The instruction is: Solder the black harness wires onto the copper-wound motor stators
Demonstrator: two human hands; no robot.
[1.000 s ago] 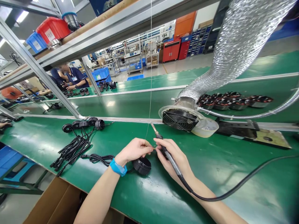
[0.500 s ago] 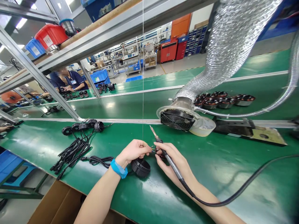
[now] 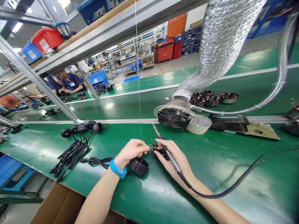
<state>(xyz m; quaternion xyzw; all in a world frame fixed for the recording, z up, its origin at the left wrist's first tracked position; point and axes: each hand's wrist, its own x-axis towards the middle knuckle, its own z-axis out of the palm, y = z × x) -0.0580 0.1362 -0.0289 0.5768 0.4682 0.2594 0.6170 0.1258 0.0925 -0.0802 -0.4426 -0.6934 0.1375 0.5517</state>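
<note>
My left hand (image 3: 133, 150), with a blue wristband (image 3: 118, 169), pinches the ends of several thin wires (image 3: 150, 147). A soldering iron (image 3: 173, 162) lies in my right hand (image 3: 178, 155), its tip (image 3: 154, 127) pointing up and away over the bench. Under the right fingers sits a small dark part with reddish bits (image 3: 155, 147), mostly hidden; those fingers seem to touch it. Just below my left hand a black round housing (image 3: 140, 168) rests on the green bench. From above, a thin strand (image 3: 139, 99) hangs down behind the hands.
Black housings (image 3: 82, 128) with bundled cables (image 3: 73, 152) lie to the left. Beyond the iron stand a fume fan (image 3: 174, 119), a foil duct (image 3: 221, 40) and a round tub (image 3: 199, 125). Several copper-wound stators (image 3: 211, 99) sit behind. A co-worker (image 3: 71, 82) sits far left.
The view has shifted slightly. My right fingers have come a little closer to my left fingertips, and the wires between them show more clearly. Both hands keep their hold.
</note>
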